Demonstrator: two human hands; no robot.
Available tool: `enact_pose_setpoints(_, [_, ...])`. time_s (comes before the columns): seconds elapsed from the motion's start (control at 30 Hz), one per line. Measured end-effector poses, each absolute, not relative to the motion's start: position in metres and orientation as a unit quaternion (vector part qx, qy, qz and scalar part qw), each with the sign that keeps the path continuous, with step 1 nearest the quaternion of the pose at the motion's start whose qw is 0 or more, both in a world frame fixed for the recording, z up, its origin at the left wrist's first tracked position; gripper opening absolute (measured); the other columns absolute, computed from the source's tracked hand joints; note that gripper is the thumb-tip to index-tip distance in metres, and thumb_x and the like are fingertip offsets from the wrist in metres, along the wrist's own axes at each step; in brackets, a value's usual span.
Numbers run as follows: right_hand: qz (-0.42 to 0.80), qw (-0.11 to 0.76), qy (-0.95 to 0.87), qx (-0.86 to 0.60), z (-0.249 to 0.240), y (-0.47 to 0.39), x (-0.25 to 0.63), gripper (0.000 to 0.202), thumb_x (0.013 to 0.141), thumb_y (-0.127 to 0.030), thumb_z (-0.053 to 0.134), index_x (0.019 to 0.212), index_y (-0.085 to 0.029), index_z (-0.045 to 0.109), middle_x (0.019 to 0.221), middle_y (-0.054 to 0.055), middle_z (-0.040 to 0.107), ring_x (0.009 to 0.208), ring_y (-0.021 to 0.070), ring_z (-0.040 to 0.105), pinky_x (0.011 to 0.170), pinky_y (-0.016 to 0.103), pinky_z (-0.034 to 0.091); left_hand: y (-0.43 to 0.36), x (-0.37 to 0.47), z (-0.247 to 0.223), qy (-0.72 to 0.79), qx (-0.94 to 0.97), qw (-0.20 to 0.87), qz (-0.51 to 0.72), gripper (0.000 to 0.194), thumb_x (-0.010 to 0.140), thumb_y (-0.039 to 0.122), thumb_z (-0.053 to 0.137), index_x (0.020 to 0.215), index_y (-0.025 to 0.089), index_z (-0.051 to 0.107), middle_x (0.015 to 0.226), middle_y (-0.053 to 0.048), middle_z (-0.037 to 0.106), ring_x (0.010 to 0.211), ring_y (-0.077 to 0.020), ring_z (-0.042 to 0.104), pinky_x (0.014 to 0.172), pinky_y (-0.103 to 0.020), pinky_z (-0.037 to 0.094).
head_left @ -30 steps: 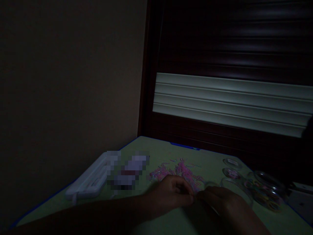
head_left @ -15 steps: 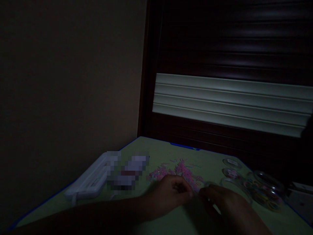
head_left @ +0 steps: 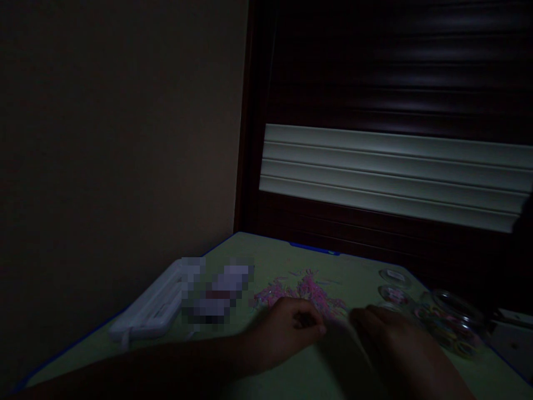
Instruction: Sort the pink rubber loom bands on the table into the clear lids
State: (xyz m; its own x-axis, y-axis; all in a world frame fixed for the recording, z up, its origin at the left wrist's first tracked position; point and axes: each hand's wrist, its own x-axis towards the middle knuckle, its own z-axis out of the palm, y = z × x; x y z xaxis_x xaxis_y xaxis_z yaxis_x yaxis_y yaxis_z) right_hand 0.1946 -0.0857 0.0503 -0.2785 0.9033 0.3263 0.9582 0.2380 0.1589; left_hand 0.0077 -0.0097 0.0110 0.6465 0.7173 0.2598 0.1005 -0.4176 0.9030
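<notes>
My left hand (head_left: pixel 287 333) is above the near side of the table, thumb and fingertips closed in a pinch. What it pinches, if anything, is too small and dark to make out. To its right, my right hand (head_left: pixel 393 339) has its fingers drawn together, slightly blurred, and its fingertips are hidden. A gap separates the two hands. Just beyond them, a loose pile of small thin pink and pale pieces (head_left: pixel 310 289) is spread on the pale tabletop (head_left: pixel 266 250).
At right stands a clear jar (head_left: pixel 452 322) with colourful ring-like pieces. Beside it are small clear round containers (head_left: pixel 393 294), partly behind my right hand. A white oblong case (head_left: pixel 145 311) and a pixelated item (head_left: pixel 225 291) are at left. A wall (head_left: pixel 125 139) borders the table.
My right hand has moved right, widening the gap between the hands, and now covers more of the clear round containers. My left hand has stayed nearly in place.
</notes>
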Motion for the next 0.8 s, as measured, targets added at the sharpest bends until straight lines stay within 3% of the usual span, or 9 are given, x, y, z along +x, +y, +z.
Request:
enact_pose_setpoints(0.37, [-0.339, 0.063, -0.665, -0.663, 0.053, -0.093, 0.226, 0.037, 0.068, 0.002, 0.045, 0.097, -0.013, 0.062, 0.094, 0.013, 0.065, 0.078, 0.0252, 0.061, 0.065, 0.037, 0.046, -0.006, 0.008, 0.004, 0.249, 0.77, 0.498, 0.312, 0.011, 0.073, 0.024, 0.06, 0.075, 0.013, 0.063, 0.07, 0.0, 0.06, 0.067, -0.0112, 0.055, 0.065, -0.021, 0.043])
enact_pose_setpoints(0.57, [-0.381, 0.044, -0.64, -0.666, 0.052, -0.097, 0.237, 0.03, 0.068, 0.002, 0.042, 0.083, -0.016, 0.062, 0.075, 0.01, 0.064, 0.062, 0.0239, 0.06, 0.054, 0.036, 0.043, -0.003, 0.008, 0.001, 0.248, 0.759, 0.52, 0.304, 0.012, 0.074, 0.024, 0.06, 0.075, 0.013, 0.062, 0.069, 0.0, 0.059, 0.066, -0.0107, 0.055, 0.063, -0.02, 0.043])
enact_pose_setpoints(0.8, [-0.342, 0.019, -0.668, -0.661, 0.052, -0.096, 0.233, 0.031, 0.071, 0.001, 0.037, 0.081, -0.014, 0.062, 0.077, 0.016, 0.065, 0.062, 0.0272, 0.062, 0.05, 0.038, 0.044, -0.004, 0.008, 0.005, 0.253, 0.772, 0.503, 0.296, 0.013, 0.074, 0.025, 0.059, 0.075, 0.012, 0.062, 0.068, 0.0, 0.059, 0.067, -0.0113, 0.055, 0.064, -0.021, 0.043])
